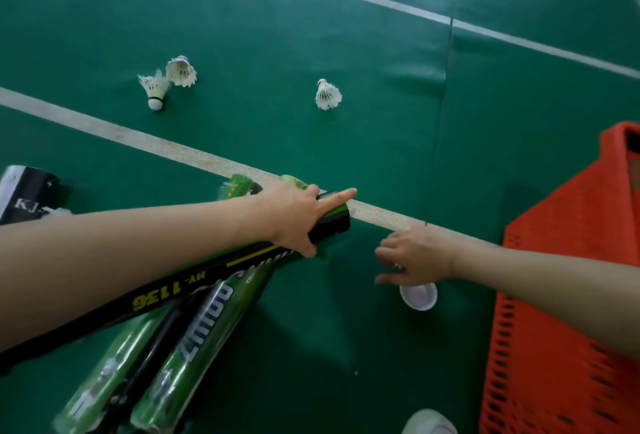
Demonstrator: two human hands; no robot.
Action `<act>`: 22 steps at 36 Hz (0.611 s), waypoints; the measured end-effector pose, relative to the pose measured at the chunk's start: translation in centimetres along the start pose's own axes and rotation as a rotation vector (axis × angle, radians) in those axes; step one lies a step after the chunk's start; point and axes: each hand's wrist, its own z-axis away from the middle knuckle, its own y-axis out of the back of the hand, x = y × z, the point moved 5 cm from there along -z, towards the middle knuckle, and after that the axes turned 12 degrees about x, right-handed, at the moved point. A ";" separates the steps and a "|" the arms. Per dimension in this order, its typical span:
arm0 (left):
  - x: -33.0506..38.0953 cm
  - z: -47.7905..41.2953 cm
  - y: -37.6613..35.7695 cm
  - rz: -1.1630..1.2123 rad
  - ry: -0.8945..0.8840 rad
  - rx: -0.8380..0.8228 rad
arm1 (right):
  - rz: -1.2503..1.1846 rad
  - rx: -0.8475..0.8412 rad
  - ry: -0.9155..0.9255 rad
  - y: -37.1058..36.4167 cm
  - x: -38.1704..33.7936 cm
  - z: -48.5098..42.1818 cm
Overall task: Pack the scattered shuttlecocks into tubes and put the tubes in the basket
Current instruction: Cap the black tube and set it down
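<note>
left hand point(296, 222): mine, wrapped round black tube point(173, 291), index finger straight
right hand point(420, 253): fingers loose, holding nothing, just above white cap point(419, 298)
basket point(561, 295): near right arm

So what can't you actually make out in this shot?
Head view only:
- Inside of the black tube: unseen, since the left hand grips it near its end.
- The orange basket: cut off by the right edge, and its wall hides any contents.
- The white cap: the right hand covers its top edge, so contact is unclear.
- The tube at the left edge: cropped, with its label only partly readable.
</note>
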 end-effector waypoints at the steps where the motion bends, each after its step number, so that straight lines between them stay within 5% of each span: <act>1: 0.2 0.0 -0.1 -0.003 -0.012 -0.005 | 0.003 -0.034 0.065 -0.2 -0.4 0.4; 7: 1.3 -0.1 -0.3 -0.039 -0.055 0.007 | 0.131 -0.370 0.212 -3.9 -0.4 2.7; 15: 1.2 0.0 -0.3 0.008 -0.044 0.007 | 0.224 -0.424 0.173 -6.0 -0.8 3.2; 19: 0.2 0.4 -0.2 0.048 0.007 0.021 | 0.018 -0.274 0.055 -4.5 -1.1 1.6; 22: -0.8 0.8 -0.2 0.094 0.067 0.041 | -0.374 0.047 -0.261 -1.6 -0.4 -0.4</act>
